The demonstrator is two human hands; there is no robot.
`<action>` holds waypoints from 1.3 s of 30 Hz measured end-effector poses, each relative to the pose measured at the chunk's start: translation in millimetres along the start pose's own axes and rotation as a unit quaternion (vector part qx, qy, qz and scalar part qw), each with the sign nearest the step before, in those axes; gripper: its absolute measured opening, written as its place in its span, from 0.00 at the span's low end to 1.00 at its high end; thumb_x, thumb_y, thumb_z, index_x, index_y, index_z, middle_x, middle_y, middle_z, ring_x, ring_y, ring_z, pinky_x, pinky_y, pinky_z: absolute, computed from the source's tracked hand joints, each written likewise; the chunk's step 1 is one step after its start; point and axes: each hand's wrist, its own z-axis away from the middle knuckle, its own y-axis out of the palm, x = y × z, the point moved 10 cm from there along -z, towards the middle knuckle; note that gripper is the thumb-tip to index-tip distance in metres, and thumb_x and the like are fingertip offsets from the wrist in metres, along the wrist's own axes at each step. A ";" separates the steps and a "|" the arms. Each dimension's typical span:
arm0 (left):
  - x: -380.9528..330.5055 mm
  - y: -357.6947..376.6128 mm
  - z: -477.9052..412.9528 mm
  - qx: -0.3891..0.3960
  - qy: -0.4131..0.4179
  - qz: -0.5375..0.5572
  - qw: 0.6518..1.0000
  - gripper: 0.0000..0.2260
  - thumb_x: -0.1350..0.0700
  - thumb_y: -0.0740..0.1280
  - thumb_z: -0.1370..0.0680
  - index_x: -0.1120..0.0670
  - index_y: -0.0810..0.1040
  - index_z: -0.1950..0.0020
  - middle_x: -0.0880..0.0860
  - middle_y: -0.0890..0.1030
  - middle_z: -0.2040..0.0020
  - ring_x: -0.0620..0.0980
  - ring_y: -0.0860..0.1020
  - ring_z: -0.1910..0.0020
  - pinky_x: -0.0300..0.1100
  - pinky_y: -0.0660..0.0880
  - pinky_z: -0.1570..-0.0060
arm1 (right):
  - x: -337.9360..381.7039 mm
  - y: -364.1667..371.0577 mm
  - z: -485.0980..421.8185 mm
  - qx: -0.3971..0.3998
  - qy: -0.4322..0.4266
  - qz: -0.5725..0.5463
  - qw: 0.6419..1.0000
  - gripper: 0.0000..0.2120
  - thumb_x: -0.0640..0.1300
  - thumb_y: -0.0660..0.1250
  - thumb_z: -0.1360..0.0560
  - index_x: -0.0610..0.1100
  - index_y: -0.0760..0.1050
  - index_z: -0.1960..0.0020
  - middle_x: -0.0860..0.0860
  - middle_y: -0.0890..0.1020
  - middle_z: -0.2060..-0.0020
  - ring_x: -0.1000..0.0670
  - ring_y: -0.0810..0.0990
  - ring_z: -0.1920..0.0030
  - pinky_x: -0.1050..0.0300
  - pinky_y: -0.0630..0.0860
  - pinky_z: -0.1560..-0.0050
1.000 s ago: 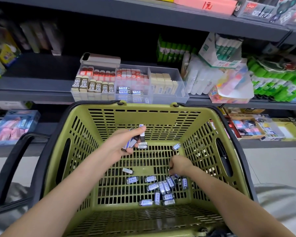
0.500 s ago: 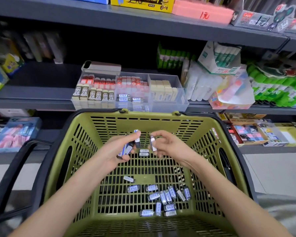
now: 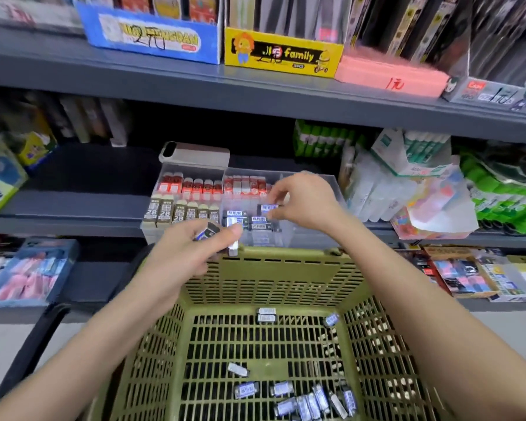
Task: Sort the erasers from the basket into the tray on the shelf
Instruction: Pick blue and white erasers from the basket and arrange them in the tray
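Observation:
An olive-green basket [image 3: 274,275] stands below the shelf, with several small blue-and-black wrapped erasers [image 3: 298,402] lying on its slatted floor. A clear plastic tray [image 3: 331,183] sits on the middle shelf; its compartments hold rows of erasers. My left hand [image 3: 182,256] hovers over the basket's far rim, shut on a few erasers [image 3: 208,230]. My right hand [image 3: 304,202] reaches over the tray's middle compartment and pinches one eraser [image 3: 268,207] above the stack there.
A grey shelf board [image 3: 255,95] runs overhead with display boxes. Glue sticks [image 3: 498,192] and white packets [image 3: 374,189] crowd the right of the tray. A beige box [image 3: 195,153] lies behind the tray. The basket's black handle [image 3: 34,344] hangs at left.
Both hands rose from inside the basket toward the shelf. My right hand picked up an eraser and carried it over the tray; my left followed with its handful.

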 end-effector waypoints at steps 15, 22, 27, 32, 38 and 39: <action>-2.6 -28.2 -19.4 -0.046 0.004 0.107 0.993 0.27 0.39 0.72 0.37 0.64 0.77 0.57 0.55 0.69 0.66 0.42 0.66 0.73 0.31 0.62 0.74 | 27.6 47.8 -27.4 0.173 -0.031 0.138 0.975 0.09 0.45 0.65 0.28 0.50 0.82 0.51 0.55 0.83 0.52 0.48 0.79 0.49 0.57 0.69 0.57; 8.1 -33.0 -15.5 -0.059 -0.006 0.103 0.993 0.30 0.40 0.71 0.35 0.67 0.73 0.52 0.56 0.68 0.63 0.39 0.69 0.76 0.39 0.62 0.66 | 22.5 52.1 -22.5 0.194 0.008 0.064 0.979 0.08 0.44 0.65 0.27 0.50 0.83 0.53 0.55 0.84 0.53 0.50 0.79 0.45 0.50 0.73 0.39; 15.7 -32.2 -13.4 -0.068 -0.021 0.146 0.987 0.32 0.42 0.72 0.34 0.69 0.74 0.48 0.56 0.66 0.61 0.42 0.70 0.72 0.34 0.62 0.72 | 19.9 49.5 -19.9 0.152 0.012 0.024 0.988 0.08 0.41 0.66 0.28 0.51 0.84 0.56 0.57 0.84 0.56 0.54 0.81 0.50 0.52 0.75 0.41; 21.2 -12.7 -13.9 -0.058 -0.059 0.187 0.979 0.19 0.41 0.73 0.37 0.55 0.76 0.60 0.50 0.73 0.69 0.45 0.68 0.70 0.34 0.62 0.74 | 15.1 40.8 -13.6 0.086 0.005 -0.047 0.995 0.10 0.40 0.66 0.28 0.50 0.83 0.53 0.55 0.84 0.53 0.52 0.80 0.49 0.56 0.76 0.48; 16.4 10.7 -21.1 -0.040 -0.061 0.284 0.956 0.24 0.43 0.75 0.38 0.58 0.78 0.51 0.52 0.76 0.65 0.45 0.72 0.68 0.33 0.61 0.79 | 21.1 6.2 0.2 -0.035 -0.018 -0.044 0.998 0.10 0.46 0.60 0.22 0.50 0.81 0.51 0.53 0.84 0.55 0.50 0.79 0.53 0.57 0.73 0.56; 15.0 13.7 -22.1 -0.032 -0.059 0.298 0.952 0.24 0.44 0.76 0.38 0.58 0.79 0.50 0.52 0.76 0.65 0.44 0.72 0.68 0.33 0.61 0.80 | 25.4 -2.8 6.4 -0.053 -0.030 -0.118 0.991 0.10 0.48 0.61 0.21 0.50 0.81 0.53 0.53 0.84 0.59 0.53 0.79 0.57 0.58 0.73 0.57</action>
